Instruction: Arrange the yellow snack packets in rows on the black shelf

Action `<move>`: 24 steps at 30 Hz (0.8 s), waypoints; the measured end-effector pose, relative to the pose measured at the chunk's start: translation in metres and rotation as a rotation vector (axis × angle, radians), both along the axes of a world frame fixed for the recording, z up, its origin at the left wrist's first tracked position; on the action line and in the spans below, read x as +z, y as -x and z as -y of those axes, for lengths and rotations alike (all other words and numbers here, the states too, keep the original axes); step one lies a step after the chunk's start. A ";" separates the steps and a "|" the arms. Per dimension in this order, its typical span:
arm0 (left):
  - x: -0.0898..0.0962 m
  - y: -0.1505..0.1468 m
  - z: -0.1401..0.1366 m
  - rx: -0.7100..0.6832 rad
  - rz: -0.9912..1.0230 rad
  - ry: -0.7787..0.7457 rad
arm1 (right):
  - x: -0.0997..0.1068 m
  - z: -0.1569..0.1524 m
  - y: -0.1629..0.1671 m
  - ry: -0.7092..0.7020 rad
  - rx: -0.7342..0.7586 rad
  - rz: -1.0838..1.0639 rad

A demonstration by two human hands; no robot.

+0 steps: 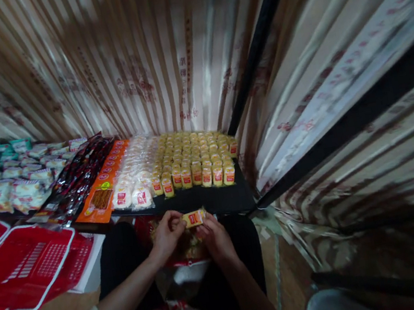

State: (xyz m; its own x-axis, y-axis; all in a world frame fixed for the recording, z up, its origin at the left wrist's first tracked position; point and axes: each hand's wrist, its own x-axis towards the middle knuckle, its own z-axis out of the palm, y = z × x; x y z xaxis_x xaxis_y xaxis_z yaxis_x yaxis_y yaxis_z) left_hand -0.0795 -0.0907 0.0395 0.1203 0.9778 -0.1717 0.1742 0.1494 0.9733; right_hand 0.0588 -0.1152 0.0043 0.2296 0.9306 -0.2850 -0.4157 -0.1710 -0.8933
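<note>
Between my two hands is a small yellow snack packet [194,218] with a red label, held sideways above my lap. My left hand [169,232] pinches its left end, and my right hand [216,235] grips the right end. Just beyond, rows of similar yellow snack packets [192,160] stand close together on a black table [215,201]. Under my hands, between my knees, an open red bag [146,228] is partly hidden; yellowish packets [188,248] show dimly inside it.
Left of the yellow rows lie white wrapped packets [130,181], an orange snack bag [100,196], dark shiny bags [75,172], and white-and-green packets [8,177]. Red carrier bags [30,264] hang at the left. A striped curtain [127,57] and a black pole [255,62] stand behind the table.
</note>
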 end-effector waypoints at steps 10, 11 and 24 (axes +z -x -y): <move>0.017 -0.054 -0.010 -0.247 0.030 -0.020 | 0.039 -0.020 -0.042 0.008 -0.127 -0.178; 0.018 -0.058 -0.015 -0.227 0.037 -0.029 | 0.042 -0.021 -0.047 -0.014 -0.089 -0.166; 0.056 -0.106 -0.082 -0.284 -0.171 -0.200 | 0.031 -0.050 -0.084 -0.259 -0.383 0.546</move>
State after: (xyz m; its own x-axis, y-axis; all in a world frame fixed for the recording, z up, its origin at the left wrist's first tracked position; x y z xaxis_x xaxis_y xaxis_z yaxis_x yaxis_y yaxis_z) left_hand 0.0264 -0.0087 0.0955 0.3770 0.9260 -0.0222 0.3435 -0.1175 0.9318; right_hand 0.1432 -0.0650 0.0357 0.6009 0.7781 0.1829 0.1140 0.1430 -0.9831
